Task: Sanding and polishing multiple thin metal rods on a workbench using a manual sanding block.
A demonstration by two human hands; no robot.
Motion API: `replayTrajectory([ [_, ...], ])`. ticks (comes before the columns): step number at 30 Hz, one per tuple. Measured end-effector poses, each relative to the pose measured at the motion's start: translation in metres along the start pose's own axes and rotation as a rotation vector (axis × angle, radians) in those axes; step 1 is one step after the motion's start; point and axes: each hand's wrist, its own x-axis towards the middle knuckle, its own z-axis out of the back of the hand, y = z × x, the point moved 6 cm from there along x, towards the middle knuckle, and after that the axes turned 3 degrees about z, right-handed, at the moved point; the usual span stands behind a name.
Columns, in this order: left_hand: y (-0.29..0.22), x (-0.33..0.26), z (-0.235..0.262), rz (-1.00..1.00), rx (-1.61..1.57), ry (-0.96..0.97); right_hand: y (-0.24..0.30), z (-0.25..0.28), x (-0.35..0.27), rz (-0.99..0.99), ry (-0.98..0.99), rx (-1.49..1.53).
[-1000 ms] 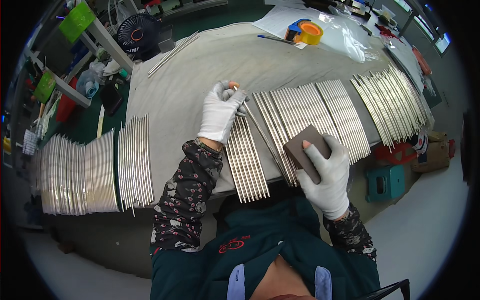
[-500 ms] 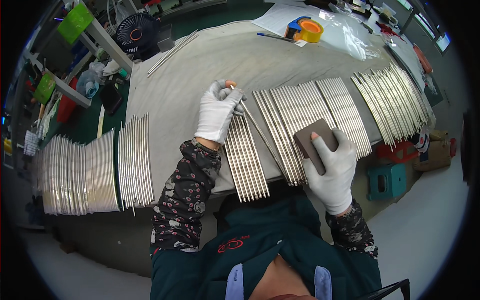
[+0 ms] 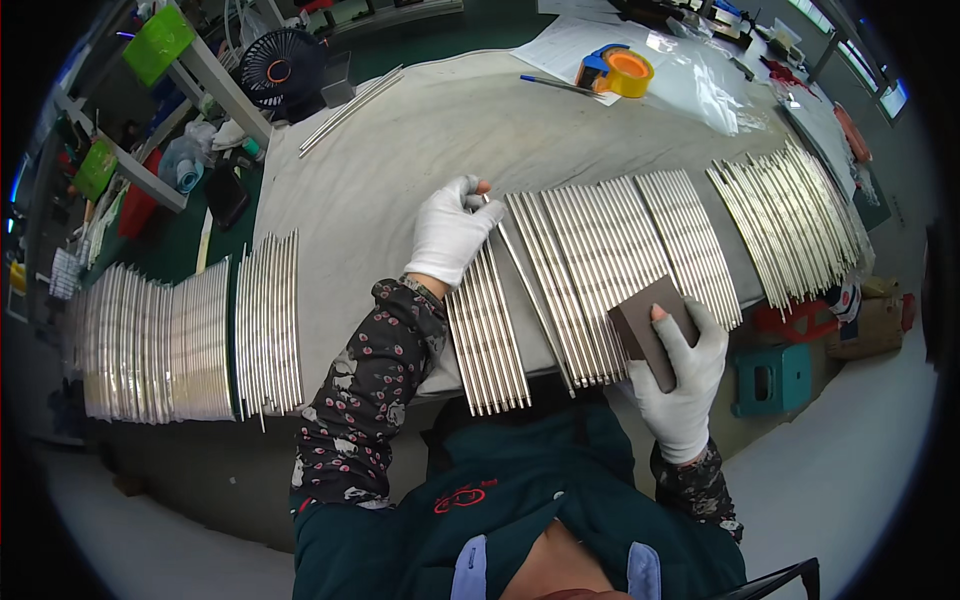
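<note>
My left hand [image 3: 452, 235], in a white glove with a bare fingertip, pinches the far end of a thin metal rod [image 3: 533, 292]. This rod slants toward me, beside the left edge of a wide row of silvery rods [image 3: 600, 270]. A narrower group of rods [image 3: 487, 335] lies under and below the left hand, its near ends at the table edge. In my right hand [image 3: 685, 385], also gloved, is a brown-grey rectangular block [image 3: 648, 328], gripped over the near right part of the wide row. Whether the block touches the rods, I cannot tell.
More rods lie in rows at the far left [image 3: 160, 345] and right [image 3: 785, 225] of the grey table [image 3: 400, 130]. Loose rods [image 3: 350, 110], a fan [image 3: 278, 70], a pen [image 3: 560, 85] and a tape dispenser [image 3: 615, 70] are farther back. A teal stool [image 3: 772, 380] stands at right.
My left hand has moved slightly right and nearer me, bringing the pinched rod closer alongside the wide row. The right hand has shifted right and toward me with the block.
</note>
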Motion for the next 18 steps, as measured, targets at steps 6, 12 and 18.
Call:
replayTrajectory([
  [6,-0.032,-0.016,0.005,-0.265,0.706,-0.113,-0.009,0.011,-0.009,-0.045,-0.015,0.017],
  [12,-0.079,-0.154,-0.041,-0.754,0.626,0.718,-0.020,0.013,-0.015,-0.068,-0.001,0.035],
  [18,-0.063,-0.183,-0.027,-0.705,0.653,0.712,-0.023,0.007,-0.012,-0.078,0.018,0.091],
])
